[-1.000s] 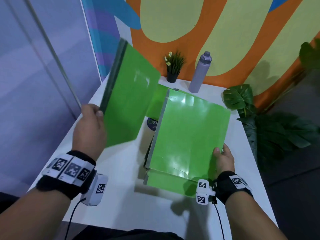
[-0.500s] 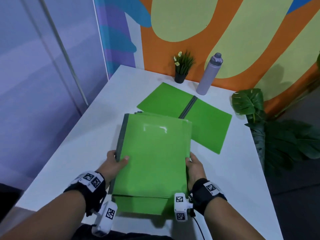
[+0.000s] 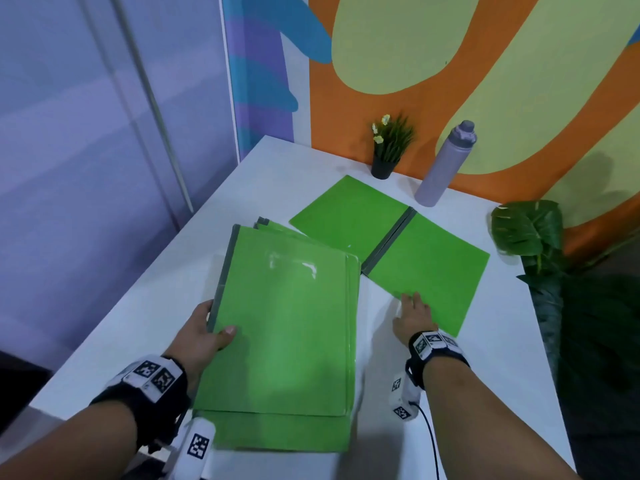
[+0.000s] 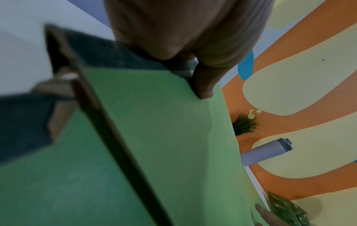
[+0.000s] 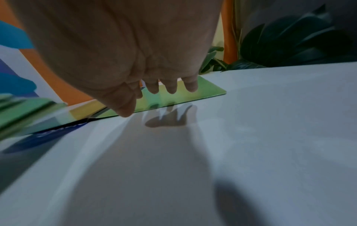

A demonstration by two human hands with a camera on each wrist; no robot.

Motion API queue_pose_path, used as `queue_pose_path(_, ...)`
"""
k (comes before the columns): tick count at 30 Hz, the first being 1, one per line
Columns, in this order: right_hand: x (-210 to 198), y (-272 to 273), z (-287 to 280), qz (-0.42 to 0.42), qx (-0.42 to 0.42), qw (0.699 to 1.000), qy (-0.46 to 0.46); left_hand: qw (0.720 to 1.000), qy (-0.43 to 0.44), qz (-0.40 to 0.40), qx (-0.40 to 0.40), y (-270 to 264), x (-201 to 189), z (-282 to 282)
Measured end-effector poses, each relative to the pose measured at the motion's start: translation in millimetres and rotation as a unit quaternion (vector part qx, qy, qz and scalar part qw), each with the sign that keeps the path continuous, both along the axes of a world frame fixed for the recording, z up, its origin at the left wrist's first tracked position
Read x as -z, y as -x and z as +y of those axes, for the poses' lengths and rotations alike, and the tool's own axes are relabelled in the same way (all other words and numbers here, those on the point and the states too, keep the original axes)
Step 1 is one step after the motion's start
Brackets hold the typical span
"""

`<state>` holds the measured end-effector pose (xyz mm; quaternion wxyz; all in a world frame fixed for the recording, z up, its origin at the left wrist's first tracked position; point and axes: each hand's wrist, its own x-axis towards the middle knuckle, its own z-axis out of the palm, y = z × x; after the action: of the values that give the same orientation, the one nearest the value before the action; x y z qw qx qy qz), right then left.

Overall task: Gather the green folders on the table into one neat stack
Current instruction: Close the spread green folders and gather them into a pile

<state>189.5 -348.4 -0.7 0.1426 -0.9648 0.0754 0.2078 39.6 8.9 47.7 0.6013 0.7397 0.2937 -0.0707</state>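
Note:
A stack of green folders (image 3: 287, 327) lies near the table's front edge, its lower folders sticking out at the front and back. My left hand (image 3: 204, 336) grips the stack's left, grey-spined edge, thumb (image 4: 204, 82) on the top cover (image 4: 154, 137). Behind and to the right lies one green folder spread open (image 3: 391, 244), its grey spine up the middle. My right hand (image 3: 414, 315) hovers with straight fingers (image 5: 172, 87) over that open folder's near edge (image 5: 183, 94), holding nothing.
A small potted plant (image 3: 389, 147) and a grey bottle (image 3: 445, 164) stand at the white table's (image 3: 485, 358) back edge by the painted wall. Large-leaved plants (image 3: 540, 237) crowd the table's right side. A dark round mark (image 5: 48, 137) shows under the stack.
A second ago my left hand held a folder up in the air; it now lies on top of the stack. My right hand has left the stack and moved right to the open folder.

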Motion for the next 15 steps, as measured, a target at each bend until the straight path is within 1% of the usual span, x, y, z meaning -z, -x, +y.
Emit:
queue_pose_path(4, 5.6, -2.6, -4.6, 0.032, -0.028, 0.999, 0.010, 0.999, 0.038, -0.018, -0.022, -3.9, 2.7, 4.9)
queue_pose_path(7, 12.2, 14.1, -15.7, 0.001, -0.033, 0.999, 0.009, 0.998, 0.053, -0.028, -0.033, -9.2, 5.6, 9.7)
queue_pose_path(9, 11.0, 30.9, -26.1, -0.020, -0.024, 0.999, 0.025, 0.997, 0.056, -0.030, -0.042, -11.9, 8.8, 12.3)
queue_pose_path(11, 10.5, 44.5, -42.9, -0.017, 0.012, 0.999, 0.046, 0.996, 0.066, -0.033, -0.052, -14.0, 11.7, 13.1)
queue_pose_path(14, 4.7, 56.5, -75.1, 0.048, 0.103, 0.987, 0.109, 0.995, 0.075, -0.015, -0.060, -14.8, 14.2, 13.3)
queue_pose_path(15, 3.2, 59.6, -81.4, 0.060, 0.133, 0.983, 0.115, 0.995, 0.077, -0.007, -0.059, -14.7, 14.8, 13.2)
